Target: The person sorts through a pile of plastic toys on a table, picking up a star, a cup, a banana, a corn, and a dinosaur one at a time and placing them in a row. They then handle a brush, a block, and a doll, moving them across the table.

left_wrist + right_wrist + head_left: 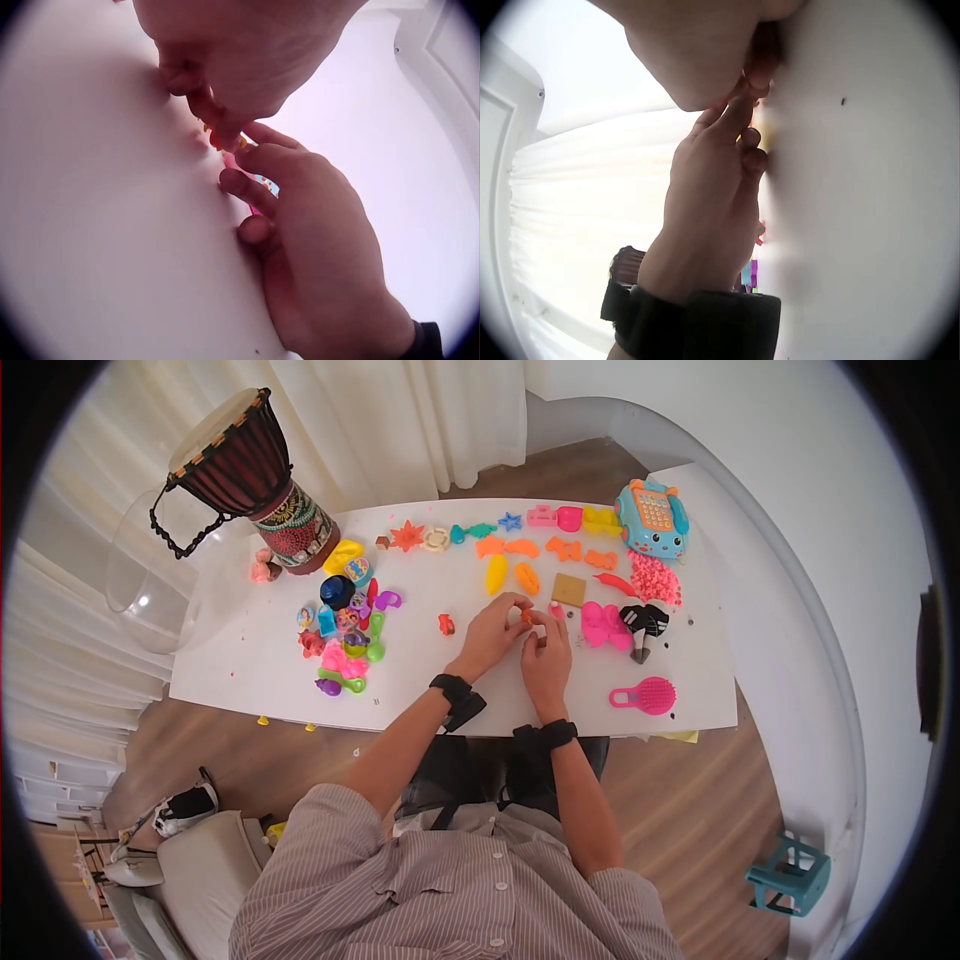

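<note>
Both hands meet over the white table (400, 690), fingertips together. Between them is a small orange-red piece (215, 140), mostly hidden by the fingers, with a bit of yellow beside it. My left hand (492, 632) pinches it from the left, thumb and fingertips bent in. From the other side, my right hand (547, 665) pinches at the same piece. A similar small red toy (446, 624) lies to the left of the hands. Just beyond the fingers are a tan square block (569, 590) and an orange oval mould (527, 578).
Coloured moulds stretch along the far side, up to a toy phone (652, 520). Pink beads (655, 580), a doll in black and white (643, 628) and a pink hairbrush (645, 696) lie right. Left are piled toys (350, 625) and a drum (260, 480).
</note>
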A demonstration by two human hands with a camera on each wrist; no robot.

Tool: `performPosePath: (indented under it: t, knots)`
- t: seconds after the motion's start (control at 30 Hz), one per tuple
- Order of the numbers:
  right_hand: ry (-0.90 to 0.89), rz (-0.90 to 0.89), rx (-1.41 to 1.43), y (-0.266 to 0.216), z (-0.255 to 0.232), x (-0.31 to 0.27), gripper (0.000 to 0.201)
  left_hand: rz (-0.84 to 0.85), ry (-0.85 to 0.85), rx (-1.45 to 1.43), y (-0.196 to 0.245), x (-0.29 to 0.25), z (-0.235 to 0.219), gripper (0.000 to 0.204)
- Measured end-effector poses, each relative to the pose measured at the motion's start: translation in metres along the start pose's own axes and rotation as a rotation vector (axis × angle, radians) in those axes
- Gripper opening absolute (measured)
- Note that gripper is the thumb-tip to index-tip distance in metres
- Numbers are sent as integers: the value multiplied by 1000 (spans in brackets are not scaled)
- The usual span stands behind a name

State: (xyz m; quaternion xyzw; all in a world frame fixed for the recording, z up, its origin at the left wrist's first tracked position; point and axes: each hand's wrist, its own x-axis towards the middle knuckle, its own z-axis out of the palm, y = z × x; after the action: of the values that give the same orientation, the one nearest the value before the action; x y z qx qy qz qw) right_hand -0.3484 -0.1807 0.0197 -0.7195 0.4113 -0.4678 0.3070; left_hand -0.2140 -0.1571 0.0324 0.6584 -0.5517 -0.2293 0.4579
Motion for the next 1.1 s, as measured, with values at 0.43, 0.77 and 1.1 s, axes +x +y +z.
performPosePath:
  t: [0.43, 0.77, 1.1]
  knots:
    - [13, 131, 26, 11, 4, -2, 39, 153, 47, 93, -8, 0, 3, 39]
    - [21, 104, 19, 7, 3, -1, 36, 57, 37, 31, -6, -1, 0, 40]
    - [-50, 183, 23, -1, -2, 1, 34, 40, 69, 42, -7, 1, 2, 45]
